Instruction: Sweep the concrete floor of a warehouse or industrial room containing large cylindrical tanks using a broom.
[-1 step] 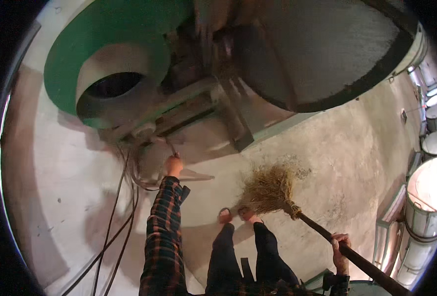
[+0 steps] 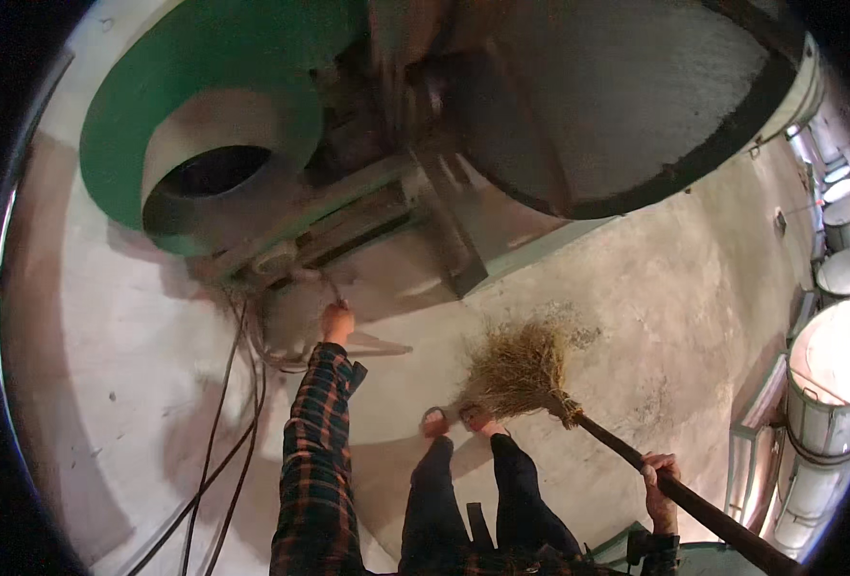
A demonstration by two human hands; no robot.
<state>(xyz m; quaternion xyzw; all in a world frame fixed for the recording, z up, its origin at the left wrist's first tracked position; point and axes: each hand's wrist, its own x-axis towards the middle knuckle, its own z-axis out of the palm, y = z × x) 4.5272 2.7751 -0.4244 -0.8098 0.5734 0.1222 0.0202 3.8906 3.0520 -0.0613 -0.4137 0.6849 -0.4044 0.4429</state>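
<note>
In the head view, your left hand [image 2: 336,322] reaches far forward in its plaid sleeve [image 2: 315,451], fingers closed on a thin cable [image 2: 326,283] at the base of the green machine [image 2: 156,86]. More dark cables [image 2: 215,432] trail back along the concrete floor [image 2: 684,288] to the left of your arm. Your right hand [image 2: 659,490], near and to the right, is wrapped around the dark handle of a straw broom [image 2: 521,370], its bristles resting on the floor just beyond your feet [image 2: 455,419]. Pale drums [image 2: 828,384] stand at the right edge.
</note>
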